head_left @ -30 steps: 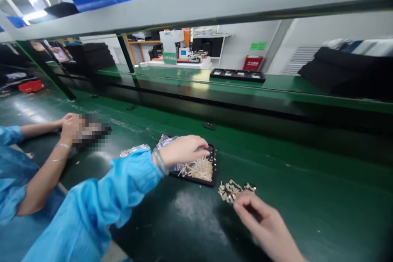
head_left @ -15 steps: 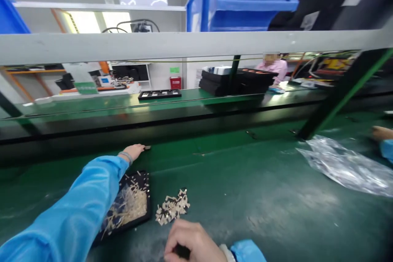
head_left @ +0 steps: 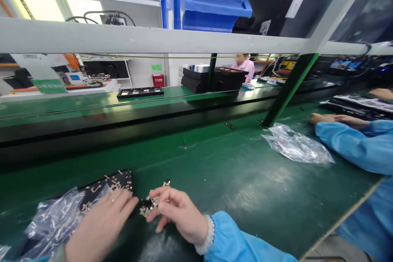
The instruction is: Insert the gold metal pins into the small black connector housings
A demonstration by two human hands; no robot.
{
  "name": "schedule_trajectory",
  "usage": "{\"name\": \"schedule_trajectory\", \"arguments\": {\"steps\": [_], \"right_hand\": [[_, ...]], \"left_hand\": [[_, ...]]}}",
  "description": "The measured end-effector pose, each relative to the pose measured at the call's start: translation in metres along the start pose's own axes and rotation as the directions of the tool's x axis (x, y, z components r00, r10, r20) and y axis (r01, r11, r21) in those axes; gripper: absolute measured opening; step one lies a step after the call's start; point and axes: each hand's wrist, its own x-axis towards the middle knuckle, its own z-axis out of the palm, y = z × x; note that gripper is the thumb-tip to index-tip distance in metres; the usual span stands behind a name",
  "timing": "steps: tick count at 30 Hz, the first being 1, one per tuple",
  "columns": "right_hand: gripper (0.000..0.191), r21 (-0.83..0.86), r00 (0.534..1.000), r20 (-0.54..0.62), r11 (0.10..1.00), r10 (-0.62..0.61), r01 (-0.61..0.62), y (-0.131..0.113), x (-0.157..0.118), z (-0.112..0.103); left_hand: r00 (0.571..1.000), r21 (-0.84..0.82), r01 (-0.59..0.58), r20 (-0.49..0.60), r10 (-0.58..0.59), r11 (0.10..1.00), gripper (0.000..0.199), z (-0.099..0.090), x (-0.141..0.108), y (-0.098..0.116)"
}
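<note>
My left hand (head_left: 106, 221) is low over the black tray (head_left: 128, 178), its fingers stretched out toward the pile, slightly blurred; its thumb is hidden. Thin pale strips and small pieces lie in the tray, partly under a crumpled clear plastic bag (head_left: 58, 217). Just right of the tray is a pile of small beige and black parts (head_left: 146, 209). My right hand (head_left: 181, 213) hovers at this pile with fingers apart and covers some of it. A small dark piece shows between both hands' fingertips; whether either touches it, I cannot tell.
A flattened clear plastic bag (head_left: 296, 145) lies on the green bench, before a slanted green post (head_left: 290, 92). At right, a co-worker's blue sleeves (head_left: 346, 141) rest on the bench. A grey shelf beam (head_left: 129, 41) crosses overhead with a blue bin (head_left: 211, 10) on it.
My left hand has come back from the bench's far side to the tray. My right hand has moved to the pile and its fingers have spread. The view has turned right.
</note>
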Motion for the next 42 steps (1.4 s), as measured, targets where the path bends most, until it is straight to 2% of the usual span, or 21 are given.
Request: {"name": "schedule_trajectory", "arguments": {"steps": [2, 3, 4, 5, 6, 8, 10, 11, 12, 13, 14, 15, 17, 19, 21, 24, 31, 37, 42], "right_hand": [[0.03, 0.079, 0.999, 0.028, 0.997, 0.017, -0.019, 0.003, -0.004, 0.009], [0.03, 0.12, 0.999, 0.04, 0.992, 0.023, -0.028, 0.004, -0.006, 0.014], [0.029, 0.162, 0.998, 0.051, 0.986, 0.031, -0.038, 0.003, -0.009, 0.019], [0.029, 0.203, 0.997, 0.061, 0.978, 0.04, -0.052, 0.002, -0.01, 0.024], [0.029, 0.241, 0.996, 0.07, 0.968, 0.051, -0.066, 0.001, -0.012, 0.028], [0.028, 0.305, 0.993, 0.096, 0.948, 0.066, -0.092, 0.0, -0.014, 0.035], [0.027, 0.328, 0.991, 0.118, 0.939, 0.07, -0.105, 0.002, -0.015, 0.038], [0.027, 0.319, 0.989, 0.128, 0.941, 0.077, -0.114, 0.004, -0.015, 0.039], [0.027, 0.294, 0.987, 0.134, 0.947, 0.09, -0.127, 0.006, -0.016, 0.038], [0.028, 0.251, 0.985, 0.132, 0.958, 0.107, -0.138, 0.008, -0.016, 0.037], [0.029, 0.189, 0.985, 0.118, 0.971, 0.125, -0.146, 0.01, -0.017, 0.035], [0.029, 0.116, 0.988, 0.081, 0.983, 0.135, -0.144, 0.011, -0.019, 0.033], [0.027, -0.085, 0.995, -0.042, 0.991, 0.096, -0.099, 0.012, -0.021, 0.029], [0.026, -0.215, 0.985, -0.163, 0.972, 0.056, -0.091, 0.014, -0.022, 0.027], [0.029, -0.272, 0.977, -0.203, 0.955, 0.066, -0.121, 0.017, -0.022, 0.026], [0.031, -0.326, 0.971, -0.2, 0.925, 0.135, -0.196, 0.026, -0.024, 0.027], [0.033, -0.363, 0.959, -0.169, 0.89, 0.229, -0.277, 0.044, -0.029, 0.031], [0.031, -0.436, 0.964, -0.194, 0.865, 0.179, -0.248, 0.043, -0.028, 0.035], [0.028, -0.44, 0.961, -0.201, 0.86, 0.187, -0.26, 0.042, -0.027, 0.036]], "left_hand": [[0.999, -0.131, 0.054, 0.013, -0.053, 0.99, 0.024, 0.008, -0.018, 0.021], [0.992, -0.242, 0.128, 0.007, -0.13, 0.962, 0.019, 0.01, -0.023, 0.027], [0.972, -0.377, 0.213, -0.009, -0.234, 0.901, 0.013, 0.012, -0.026, 0.03], [0.934, -0.528, 0.293, -0.023, -0.358, 0.797, 0.007, 0.013, -0.027, 0.034], [0.873, -0.68, 0.348, -0.016, -0.487, 0.646, 0.009, 0.015, -0.027, 0.037], [0.716, -0.899, 0.365, 0.105, -0.69, 0.243, 0.022, 0.021, -0.027, 0.046], [0.58, -0.935, 0.316, 0.322, -0.748, -0.158, 0.035, 0.031, -0.027, 0.057], [0.537, -0.907, 0.285, 0.42, -0.732, -0.311, 0.04, 0.036, -0.027, 0.062], [0.507, -0.869, 0.25, 0.493, -0.707, -0.426, 0.043, 0.04, -0.026, 0.067], [0.497, -0.836, 0.207, 0.537, -0.681, -0.508, 0.044, 0.044, -0.026, 0.071], [0.505, -0.812, 0.155, 0.554, -0.662, -0.562, 0.042, 0.047, -0.025, 0.073], [0.517, -0.802, 0.082, 0.541, -0.663, -0.591, 0.037, 0.049, -0.024, 0.075], [0.598, -0.777, -0.042, 0.484, -0.639, -0.628, 0.026, 0.049, -0.022, 0.075], [0.647, -0.728, -0.126, 0.455, -0.612, -0.674, 0.019, 0.048, -0.022, 0.073], [0.684, -0.661, -0.166, 0.458, -0.568, -0.732, 0.015, 0.048, -0.022, 0.072], [0.724, -0.591, -0.215, 0.437, -0.533, -0.777, 0.012, 0.05, -0.023, 0.073], [0.757, -0.557, -0.251, 0.397, -0.519, -0.792, 0.011, 0.052, -0.024, 0.077], [0.767, -0.566, -0.251, 0.379, -0.518, -0.785, 0.01, 0.053, -0.024, 0.077], [0.764, -0.588, -0.241, 0.375, -0.524, -0.772, 0.009, 0.053, -0.025, 0.078]]}}
